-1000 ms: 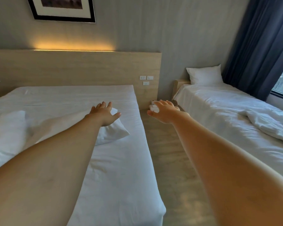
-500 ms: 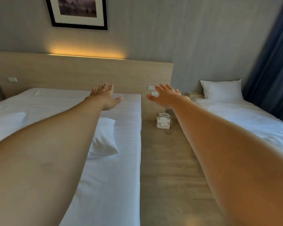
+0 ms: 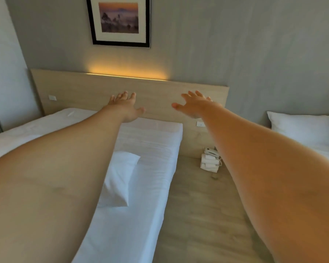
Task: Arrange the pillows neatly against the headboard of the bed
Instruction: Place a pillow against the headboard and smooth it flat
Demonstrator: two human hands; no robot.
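Raised hands (image 3: 126,108), pillow (image 3: 120,177) now below.

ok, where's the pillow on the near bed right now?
In the head view the pillow lies mid-mattress on the left bed, partly hidden under the left forearm, well short of the headboard and not touched by either hand.

pillow (image 3: 120,177) on bed (image 3: 150,149), both hands empty
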